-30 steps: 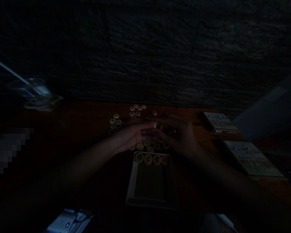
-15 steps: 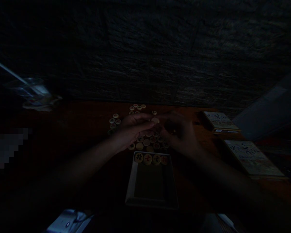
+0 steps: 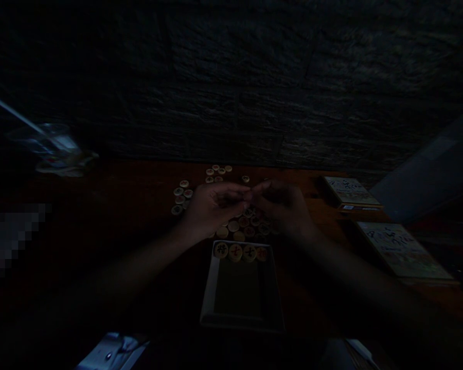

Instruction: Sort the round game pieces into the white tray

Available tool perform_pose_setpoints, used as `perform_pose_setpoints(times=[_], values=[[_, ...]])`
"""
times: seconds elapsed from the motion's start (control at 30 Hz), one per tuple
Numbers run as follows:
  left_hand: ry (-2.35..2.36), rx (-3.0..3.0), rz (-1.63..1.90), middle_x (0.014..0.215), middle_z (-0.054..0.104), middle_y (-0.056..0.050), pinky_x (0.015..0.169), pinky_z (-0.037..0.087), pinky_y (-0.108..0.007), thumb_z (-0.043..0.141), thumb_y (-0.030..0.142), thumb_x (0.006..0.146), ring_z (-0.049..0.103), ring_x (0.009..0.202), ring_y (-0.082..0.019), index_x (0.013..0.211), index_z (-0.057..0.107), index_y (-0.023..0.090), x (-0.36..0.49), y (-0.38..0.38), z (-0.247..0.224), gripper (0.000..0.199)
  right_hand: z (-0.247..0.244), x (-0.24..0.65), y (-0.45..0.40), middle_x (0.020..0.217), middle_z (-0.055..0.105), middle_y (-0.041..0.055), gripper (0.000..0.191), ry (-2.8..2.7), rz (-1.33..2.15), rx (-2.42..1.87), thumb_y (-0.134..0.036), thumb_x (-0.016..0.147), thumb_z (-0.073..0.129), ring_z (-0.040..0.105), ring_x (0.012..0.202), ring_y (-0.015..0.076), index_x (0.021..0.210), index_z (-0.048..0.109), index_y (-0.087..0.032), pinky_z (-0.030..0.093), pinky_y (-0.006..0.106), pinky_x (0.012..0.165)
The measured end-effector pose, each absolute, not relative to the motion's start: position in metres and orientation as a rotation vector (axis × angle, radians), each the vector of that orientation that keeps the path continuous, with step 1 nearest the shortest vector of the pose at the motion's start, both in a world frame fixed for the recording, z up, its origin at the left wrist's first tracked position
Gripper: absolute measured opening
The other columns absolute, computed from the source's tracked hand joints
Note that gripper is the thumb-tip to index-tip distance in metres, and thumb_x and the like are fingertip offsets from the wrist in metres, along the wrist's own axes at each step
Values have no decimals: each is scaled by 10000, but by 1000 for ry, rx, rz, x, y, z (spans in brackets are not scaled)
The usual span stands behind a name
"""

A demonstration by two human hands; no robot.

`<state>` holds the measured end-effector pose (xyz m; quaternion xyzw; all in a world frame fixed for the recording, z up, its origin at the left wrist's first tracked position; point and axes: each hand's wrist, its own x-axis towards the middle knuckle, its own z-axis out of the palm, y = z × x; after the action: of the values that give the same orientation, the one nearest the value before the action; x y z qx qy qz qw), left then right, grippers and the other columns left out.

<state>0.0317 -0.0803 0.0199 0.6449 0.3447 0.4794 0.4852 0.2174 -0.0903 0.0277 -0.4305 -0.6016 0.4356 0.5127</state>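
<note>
Pale discs around left hand and right hand, fingertips together, hold unclear.

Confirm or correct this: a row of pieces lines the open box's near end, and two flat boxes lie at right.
Wrong end: the head view shows the row of pieces at the far end of the open box. Two flat boxes do lie at right.

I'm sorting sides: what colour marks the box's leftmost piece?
Black, on the leftmost piece; head view.
</note>
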Motion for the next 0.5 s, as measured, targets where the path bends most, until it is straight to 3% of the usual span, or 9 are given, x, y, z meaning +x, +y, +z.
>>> perform_pose_setpoints(times=[0.17, 0.37, 0.5], values=[[864, 1551, 1190, 1029, 807, -73, 824, 592, -316, 832, 305, 804, 757, 916, -217, 1067, 795, 209, 31, -80, 24, 282, 30, 217, -92, 716, 729, 20, 356, -1428, 1075, -1032, -497, 765, 837, 628, 556, 121, 891, 769, -172, 522, 237, 519], [941, 1517, 1232, 989, 816, -52, 795, 585, -307, 773, 308, 863, 759, 865, -201, 999, 819, 229, 32, -81, 25, 164, 26, 218, -92, 843, 777, 49, 332, -1466, 1064, -1006, -412, 732, 880, 695, 685, 146, 929, 767, -171, 564, 258, 617], [912, 1586, 1247, 1030, 814, -56, 862, 583, -330, 785, 286, 850, 757, 939, -222, 1017, 821, 236, 32, -82, 24, 178, 24, 219, -91, 805, 769, 34, 329, -1456, 1047, -995, -406, 692, 904, 687, 661, 146, 884, 756, -184, 557, 262, 596]])
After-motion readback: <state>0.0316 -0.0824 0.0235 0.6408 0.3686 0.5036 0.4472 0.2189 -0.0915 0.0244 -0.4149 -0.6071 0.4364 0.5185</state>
